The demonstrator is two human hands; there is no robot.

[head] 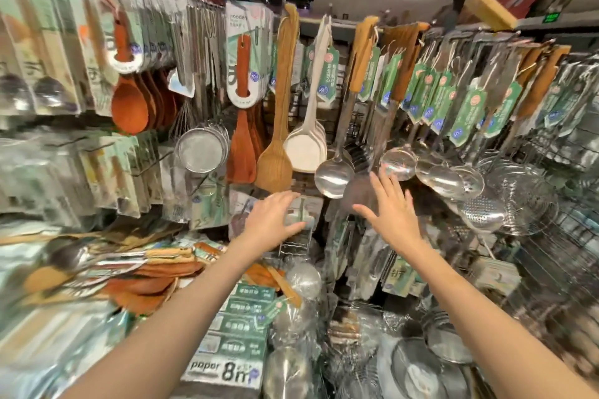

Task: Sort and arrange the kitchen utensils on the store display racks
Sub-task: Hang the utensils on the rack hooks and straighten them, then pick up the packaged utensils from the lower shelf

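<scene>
Both hands are raised toward the hanging row, and neither holds anything; the right hand has its fingers spread and straight, its grip open, and the left hand is open too, fingers loosely extended and slightly bent at the tips.

The thing the coming move most likely turns on is the steel ladle; its bowl hangs just up and to the left of the right grip, between the two hands and a little above both; its long axis runs almost straight up from the bowl, through the thin steel shaft to a wooden handle hooked on the rail, leaning slightly to the right as it rises. The right fingertips lie nearer to that bowl than the left ones do, so I judge the right hand the likelier to reach it first; whether they already touch the blurred utensil just beyond them I cannot tell.

Just above the right grip hangs a row of slotted steel skimmers, also suspended vertically; above and slightly left of the left grip hangs a pale wooden spatula, its blade down, and beside that a white rice paddle.

Any take here wants a reach upward and a lift along the shaft to clear the hook.
</scene>
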